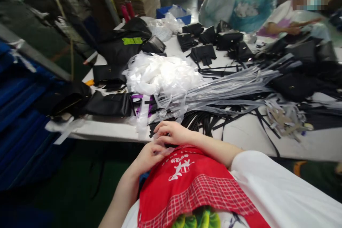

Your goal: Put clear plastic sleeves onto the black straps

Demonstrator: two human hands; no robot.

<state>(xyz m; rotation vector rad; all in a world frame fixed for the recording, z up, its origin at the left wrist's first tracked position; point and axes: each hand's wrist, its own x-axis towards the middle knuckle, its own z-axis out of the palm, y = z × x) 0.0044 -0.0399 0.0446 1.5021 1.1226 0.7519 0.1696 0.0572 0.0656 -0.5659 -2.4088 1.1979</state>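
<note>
While black straps (203, 121) and clear plastic sleeves (160, 74) are lying heaped within easy reach on the white table (267, 139), a worker's left hand (149, 156) is pinching what looks like thin clear film (163, 150) at the near edge; the right hand (171, 133) is curling just beside it, grip unclear.

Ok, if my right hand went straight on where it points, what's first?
Probably the white plastic strip draped over the table edge, just beyond the right hand; depth unclear.
</note>
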